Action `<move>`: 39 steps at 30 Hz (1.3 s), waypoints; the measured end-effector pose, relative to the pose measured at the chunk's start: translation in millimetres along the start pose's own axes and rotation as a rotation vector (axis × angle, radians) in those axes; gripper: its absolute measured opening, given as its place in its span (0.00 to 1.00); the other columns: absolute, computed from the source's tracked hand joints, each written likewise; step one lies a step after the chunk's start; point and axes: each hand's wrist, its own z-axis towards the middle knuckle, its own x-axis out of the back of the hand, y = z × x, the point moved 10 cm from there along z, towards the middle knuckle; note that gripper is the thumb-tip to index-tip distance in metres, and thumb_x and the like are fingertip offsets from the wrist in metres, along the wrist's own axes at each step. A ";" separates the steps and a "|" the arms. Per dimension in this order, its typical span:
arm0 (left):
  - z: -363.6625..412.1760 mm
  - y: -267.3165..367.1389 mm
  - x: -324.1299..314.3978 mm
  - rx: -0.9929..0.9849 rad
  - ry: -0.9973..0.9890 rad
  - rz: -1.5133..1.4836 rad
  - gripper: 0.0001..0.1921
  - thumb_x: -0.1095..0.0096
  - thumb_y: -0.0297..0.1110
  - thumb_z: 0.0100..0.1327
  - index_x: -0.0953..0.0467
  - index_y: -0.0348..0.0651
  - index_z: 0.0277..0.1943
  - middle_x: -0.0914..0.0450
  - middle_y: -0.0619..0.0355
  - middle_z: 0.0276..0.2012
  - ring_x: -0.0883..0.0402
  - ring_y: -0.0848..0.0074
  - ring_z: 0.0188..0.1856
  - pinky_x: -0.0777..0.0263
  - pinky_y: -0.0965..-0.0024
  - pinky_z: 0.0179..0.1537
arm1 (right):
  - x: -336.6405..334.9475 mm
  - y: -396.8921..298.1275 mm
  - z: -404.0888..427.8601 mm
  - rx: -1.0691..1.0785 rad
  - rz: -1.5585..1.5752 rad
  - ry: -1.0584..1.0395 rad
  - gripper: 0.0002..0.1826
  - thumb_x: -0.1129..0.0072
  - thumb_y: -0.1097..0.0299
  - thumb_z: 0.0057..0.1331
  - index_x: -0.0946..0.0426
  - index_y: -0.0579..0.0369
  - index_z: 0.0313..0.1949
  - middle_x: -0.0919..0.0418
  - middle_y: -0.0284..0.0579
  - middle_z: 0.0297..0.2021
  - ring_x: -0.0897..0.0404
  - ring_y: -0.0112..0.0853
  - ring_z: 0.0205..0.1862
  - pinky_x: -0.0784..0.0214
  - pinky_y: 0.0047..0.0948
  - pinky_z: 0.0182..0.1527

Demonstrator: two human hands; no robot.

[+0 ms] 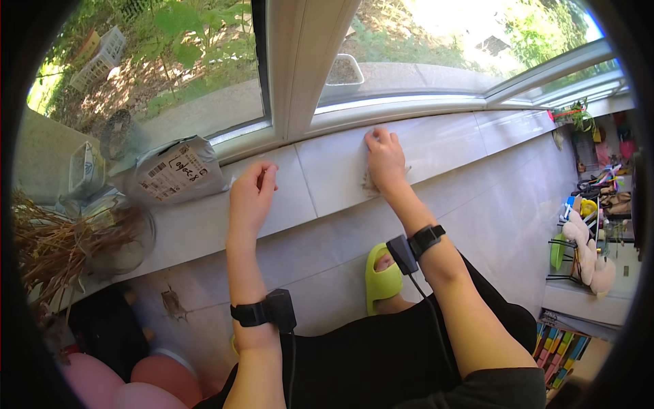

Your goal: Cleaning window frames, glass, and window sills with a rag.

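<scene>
Over the white tiled window ledge [342,158], my left hand [254,189] hangs with its fingers curled inward; whether anything is inside is hidden. To its left lies a grey plastic mailing bag [173,171] bearing a printed label and handwriting. My right hand [384,156] is farther along the ledge, close to the window frame [301,66], fingers bent downward and their tips partly hidden. Beneath that wrist a small brownish thing [369,184] shows on the ledge, too covered to identify. Both forearms wear black straps with wired boxes.
Dried stalks [51,240] and a clear glass vessel [122,237] occupy the ledge's left end. Pink balloons [153,381] are at lower left. A green slipper [383,276] is on my foot. Plush toys [587,255] and shelved goods line the right side.
</scene>
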 end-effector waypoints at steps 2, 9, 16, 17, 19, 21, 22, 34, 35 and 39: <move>-1.6 -6.9 -5.9 0.023 -0.021 0.015 0.10 0.48 0.34 0.67 0.25 0.35 0.37 0.27 0.62 0.22 0.28 0.83 0.26 0.35 0.79 0.30 | -9.3 -15.2 -14.9 0.035 0.009 -0.148 0.10 0.48 0.76 0.52 0.22 0.57 0.35 0.27 0.41 0.37 0.28 0.39 0.38 0.30 0.32 0.38; -0.5 2.4 -5.0 -0.037 -0.006 0.044 0.10 0.47 0.36 0.65 0.25 0.37 0.37 0.23 0.55 0.21 0.23 0.76 0.25 0.32 0.73 0.29 | -12.7 -4.8 5.3 0.016 0.007 -0.091 0.11 0.49 0.77 0.53 0.24 0.58 0.36 0.28 0.41 0.36 0.29 0.38 0.39 0.31 0.33 0.38; 2.0 19.0 11.9 -0.061 0.054 0.046 0.10 0.48 0.35 0.66 0.24 0.37 0.37 0.23 0.55 0.22 0.22 0.76 0.25 0.32 0.73 0.29 | -16.3 3.3 -3.4 -0.053 0.072 -0.076 0.11 0.47 0.78 0.52 0.23 0.54 0.36 0.27 0.41 0.39 0.28 0.41 0.39 0.31 0.35 0.40; 1.9 18.0 12.9 -0.067 0.051 0.047 0.10 0.48 0.35 0.66 0.24 0.37 0.37 0.23 0.55 0.22 0.22 0.76 0.25 0.32 0.73 0.29 | -9.9 4.4 1.0 -0.083 0.089 -0.006 0.10 0.47 0.78 0.52 0.23 0.54 0.35 0.27 0.41 0.39 0.28 0.42 0.39 0.31 0.36 0.41; 0.3 12.9 13.2 -0.064 0.034 -0.047 0.09 0.48 0.34 0.67 0.25 0.36 0.37 0.26 0.63 0.24 0.28 0.84 0.27 0.35 0.79 0.30 | -10.4 -12.1 -6.5 -0.093 0.131 -0.038 0.10 0.48 0.77 0.53 0.24 0.54 0.36 0.27 0.42 0.39 0.28 0.42 0.38 0.31 0.37 0.40; -1.1 9.4 14.8 -0.044 0.039 -0.005 0.10 0.48 0.34 0.67 0.25 0.36 0.37 0.24 0.60 0.23 0.25 0.81 0.26 0.33 0.76 0.30 | -23.7 -55.2 -17.8 0.029 0.178 -0.065 0.09 0.50 0.77 0.54 0.26 0.57 0.36 0.27 0.44 0.38 0.28 0.42 0.35 0.32 0.37 0.37; -2.2 8.9 16.9 -0.017 0.045 0.033 0.10 0.48 0.34 0.66 0.25 0.36 0.37 0.22 0.57 0.23 0.22 0.77 0.25 0.32 0.74 0.30 | -29.5 -90.8 -29.0 0.152 0.177 -0.054 0.09 0.51 0.77 0.54 0.27 0.59 0.36 0.28 0.46 0.38 0.28 0.41 0.33 0.31 0.37 0.33; -29.0 12.9 93.8 0.071 0.238 -0.009 0.09 0.47 0.34 0.66 0.24 0.36 0.35 0.29 0.62 0.16 0.31 0.84 0.19 0.38 0.76 0.22 | -0.6 -312.2 -157.6 0.723 1.208 -0.766 0.11 0.46 0.75 0.48 0.24 0.56 0.34 0.28 0.42 0.41 0.31 0.43 0.42 0.34 0.39 0.46; -33.2 6.7 99.9 0.095 0.270 -0.007 0.09 0.47 0.34 0.66 0.24 0.36 0.35 0.29 0.62 0.16 0.31 0.84 0.19 0.38 0.76 0.22 | -8.3 -315.4 -156.2 0.729 1.185 -0.897 0.10 0.47 0.74 0.50 0.22 0.55 0.34 0.27 0.43 0.39 0.30 0.43 0.44 0.34 0.39 0.47; -40.6 -27.6 106.0 0.160 0.230 -0.002 0.12 0.46 0.37 0.64 0.24 0.36 0.34 0.25 0.57 0.17 0.30 0.78 0.17 0.37 0.73 0.22 | -25.5 -334.0 -171.1 0.846 1.122 -1.224 0.10 0.49 0.73 0.50 0.19 0.54 0.31 0.24 0.44 0.37 0.28 0.43 0.45 0.34 0.37 0.49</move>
